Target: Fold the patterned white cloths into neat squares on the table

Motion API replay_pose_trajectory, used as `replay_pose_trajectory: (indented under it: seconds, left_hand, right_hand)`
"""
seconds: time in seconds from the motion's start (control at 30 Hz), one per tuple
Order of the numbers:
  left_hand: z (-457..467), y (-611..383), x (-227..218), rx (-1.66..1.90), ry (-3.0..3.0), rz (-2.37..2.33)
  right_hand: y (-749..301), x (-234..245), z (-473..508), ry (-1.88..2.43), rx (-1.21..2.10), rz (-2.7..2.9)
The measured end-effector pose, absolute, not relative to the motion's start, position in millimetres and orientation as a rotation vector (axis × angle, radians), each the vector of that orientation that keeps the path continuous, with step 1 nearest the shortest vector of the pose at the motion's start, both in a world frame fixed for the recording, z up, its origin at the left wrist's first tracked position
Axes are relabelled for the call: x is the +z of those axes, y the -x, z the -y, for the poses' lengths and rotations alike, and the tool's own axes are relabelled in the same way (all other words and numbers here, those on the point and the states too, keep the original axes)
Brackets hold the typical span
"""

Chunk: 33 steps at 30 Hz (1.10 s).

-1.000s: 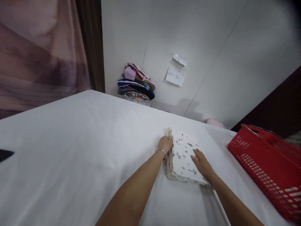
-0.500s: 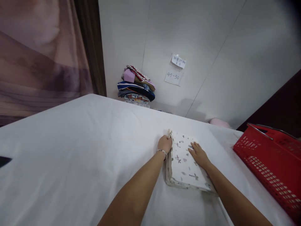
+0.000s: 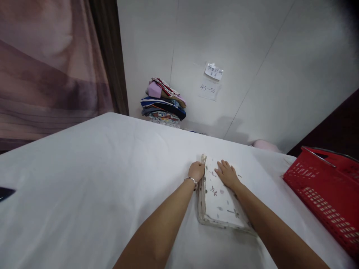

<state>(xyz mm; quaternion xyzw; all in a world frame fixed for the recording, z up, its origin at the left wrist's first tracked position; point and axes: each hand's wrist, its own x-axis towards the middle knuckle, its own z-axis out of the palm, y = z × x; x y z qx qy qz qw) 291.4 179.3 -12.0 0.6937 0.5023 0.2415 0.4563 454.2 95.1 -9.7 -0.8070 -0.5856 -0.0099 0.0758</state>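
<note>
Apparently smoothing the folded cloth (image 3: 221,209) just short of the tabletop's (image 3: 112,168) far edge, gripping the cloth's left side with the fingers of the left hand (image 3: 196,171), pressing lightly with spread, ungripping fingers of the right hand (image 3: 228,176), and likely needing even pressure next.

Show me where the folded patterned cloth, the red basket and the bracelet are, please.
Folded patterned cloth (image 3: 220,200): head view, on its printed top face.
Red basket (image 3: 331,186): head view, on its near side wall.
Bracelet (image 3: 192,179): head view, on its silvery band.
</note>
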Motion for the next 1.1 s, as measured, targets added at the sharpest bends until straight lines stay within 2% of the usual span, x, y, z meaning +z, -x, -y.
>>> replay_pose_trajectory:
  seconds: [0.13,0.23,0.33,0.7,1.1]
  left_hand:
    - [-184.7,-292.7,-15.7,0.571,-1.66,-1.227]
    - [-188.9,-294.9,-17.3,0.56,-1.637,-1.221]
    - [-191.6,-296.1,-18.4,0.555,-1.632,-1.214]
    - [-191.8,-296.7,-22.0,0.563,-1.62,-1.183]
    - [-189.2,-294.5,-21.1,0.622,-1.638,-1.184]
  right_hand:
    - [-443.2,4.8,-101.7,2.184,-0.083,1.626]
    - [-426.2,20.8,-114.8,2.09,0.141,1.484]
    - [-410.2,28.4,-131.6,2.128,0.294,1.407]
    - [-399.2,29.3,-151.4,2.23,0.37,1.444]
    - [-399.0,29.2,-154.3,2.158,0.417,1.4]
